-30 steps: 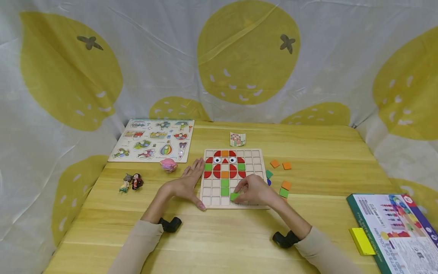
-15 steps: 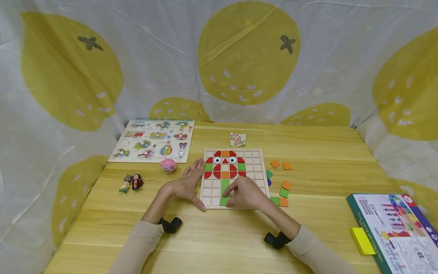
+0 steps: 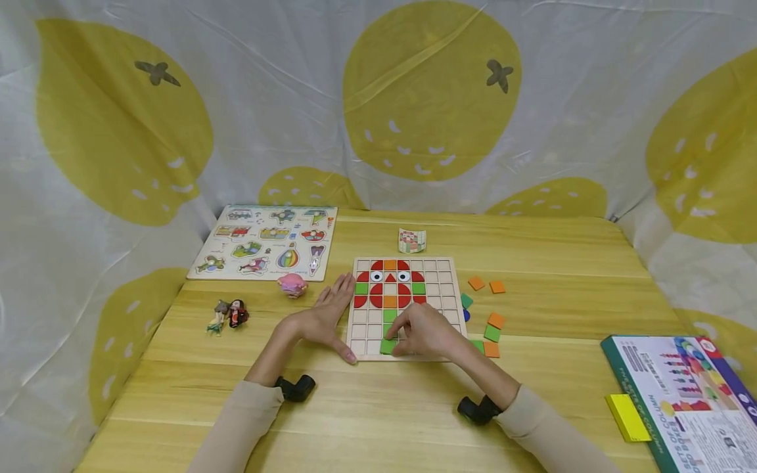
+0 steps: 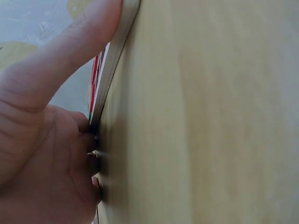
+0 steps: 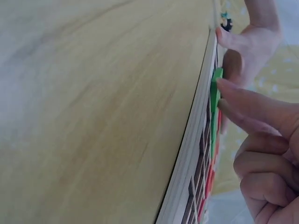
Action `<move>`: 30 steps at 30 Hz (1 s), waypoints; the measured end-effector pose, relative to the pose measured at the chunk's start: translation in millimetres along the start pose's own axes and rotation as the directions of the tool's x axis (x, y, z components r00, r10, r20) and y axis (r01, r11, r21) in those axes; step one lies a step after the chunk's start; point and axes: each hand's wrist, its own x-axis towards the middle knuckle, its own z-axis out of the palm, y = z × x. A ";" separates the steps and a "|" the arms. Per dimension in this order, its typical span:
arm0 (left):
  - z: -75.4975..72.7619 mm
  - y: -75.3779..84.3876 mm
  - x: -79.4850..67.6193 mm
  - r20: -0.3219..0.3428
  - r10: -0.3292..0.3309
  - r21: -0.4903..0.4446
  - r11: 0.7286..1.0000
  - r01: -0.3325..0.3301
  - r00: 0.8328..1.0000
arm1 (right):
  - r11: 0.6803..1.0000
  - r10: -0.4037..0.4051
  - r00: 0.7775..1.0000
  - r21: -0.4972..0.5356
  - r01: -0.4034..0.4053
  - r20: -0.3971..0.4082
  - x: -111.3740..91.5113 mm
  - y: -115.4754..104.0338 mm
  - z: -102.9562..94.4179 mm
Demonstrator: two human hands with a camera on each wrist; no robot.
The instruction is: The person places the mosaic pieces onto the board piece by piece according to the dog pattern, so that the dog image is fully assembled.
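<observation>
Green square tile (image 3: 387,347) is located at the near row of the square light-wood grid board (image 3: 374,330), third column from the left, between the two hands. Right hand (image 3: 428,330): thumb and index finger pinch the tile, remaining fingers curled; the right wrist view shows it tilted, partly raised above the grid. Left hand (image 3: 322,322): fingers extended, thumb spread wide, contacting the board's left edge on the yellow wood-grain counter (image 3: 378,414).
</observation>
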 end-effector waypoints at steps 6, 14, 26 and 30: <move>-0.9 0.7 -0.2 0.001 -0.004 -0.014 1.000 0.004 1.000 | 1.000 -0.004 0.999 0.007 0.003 0.048 4.4 -2.1 -1.9; -0.6 1.0 -0.2 0.000 0.002 -0.009 1.000 -0.002 1.000 | 1.000 -0.001 0.998 -0.020 0.002 0.064 6.4 -0.2 -4.4; -1.6 1.9 -1.6 0.014 -0.037 -0.003 0.999 0.037 0.999 | 0.997 -0.021 0.998 0.079 0.017 0.054 11.1 7.0 -1.4; -1.7 2.6 -1.2 0.016 -0.034 -0.008 0.999 0.035 0.999 | 0.998 -0.026 0.999 0.057 0.024 0.039 10.5 5.9 -0.6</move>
